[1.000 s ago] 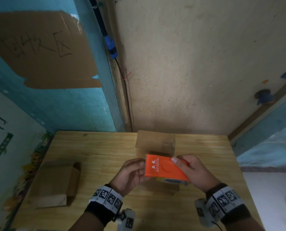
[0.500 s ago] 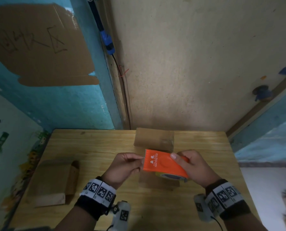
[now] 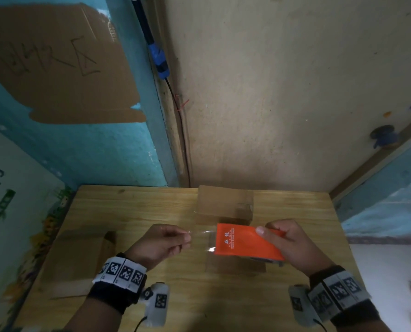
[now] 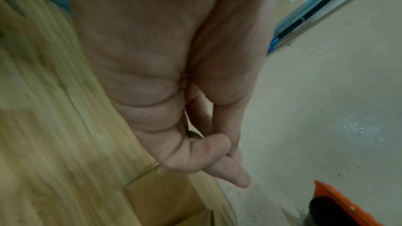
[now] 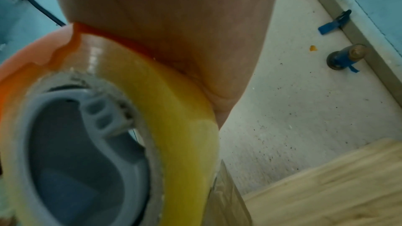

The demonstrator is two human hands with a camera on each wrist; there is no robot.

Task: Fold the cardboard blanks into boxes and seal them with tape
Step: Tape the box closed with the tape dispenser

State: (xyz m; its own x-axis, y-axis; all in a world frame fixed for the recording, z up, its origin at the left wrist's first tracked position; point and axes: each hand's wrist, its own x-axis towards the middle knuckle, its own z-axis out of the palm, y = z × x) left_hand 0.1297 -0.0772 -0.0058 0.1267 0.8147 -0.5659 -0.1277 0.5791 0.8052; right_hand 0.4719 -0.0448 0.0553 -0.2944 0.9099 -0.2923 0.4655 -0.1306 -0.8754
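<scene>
Both hands work above the wooden table. The right hand grips an orange tape dispenser, fingers curled round its body and thumb lying on the orange shield; the right wrist view shows the yellowish tape roll on its grey hub, tucked under the palm. The left hand pinches the free end of the clear tape between thumb and fingertips.

A second ago the two hands sat nearly touching at the dispenser's mouth. Now the left hand has drawn away to the left, and a short stretch of clear tape spans the gap between them. That suggests the sealing step is under way: a strip is being pulled out, probably for the folded cardboard box that stands just behind and below the dispenser, with clear tape apparently already across its top. The strip looks short yet for a full seam, so more pull likely comes before it is laid down.

Another cardboard box lies on its side at the table's left, one end open. The table is pushed into a corner of beige and turquoise walls, where a black cable runs down and a torn cardboard sheet with handwriting hangs at the left.
</scene>
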